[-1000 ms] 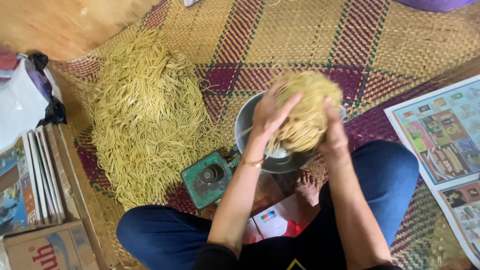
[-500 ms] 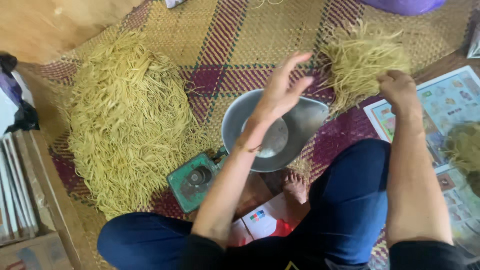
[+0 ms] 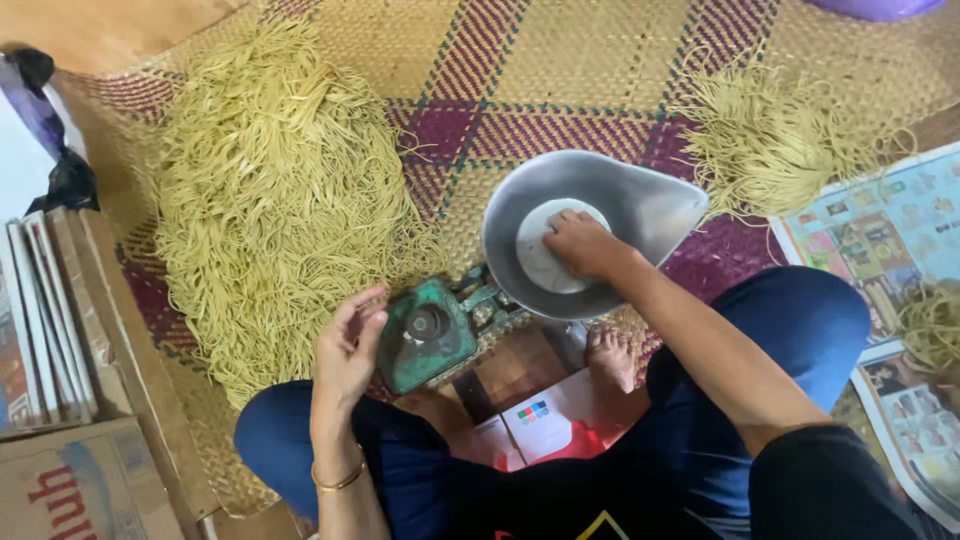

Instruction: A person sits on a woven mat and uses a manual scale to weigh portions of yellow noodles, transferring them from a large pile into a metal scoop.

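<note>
The right hand [image 3: 585, 243] has dropped its noodles [image 3: 770, 140] at the mat's [image 3: 560, 60] right edge and now rests open in the pan [image 3: 650, 205]; the left hand [image 3: 348, 345], open and empty, has dropped beside the scale [image 3: 428, 335].

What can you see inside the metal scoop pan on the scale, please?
Inside the metal pan lies a pale round disc, with the right hand resting on it. No noodles show in the pan. The part of the disc under the hand is hidden.

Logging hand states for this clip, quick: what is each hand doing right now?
Left hand: open, empty, beside the green scale.
Right hand: fingers down inside the metal scale pan, holding nothing.
</note>
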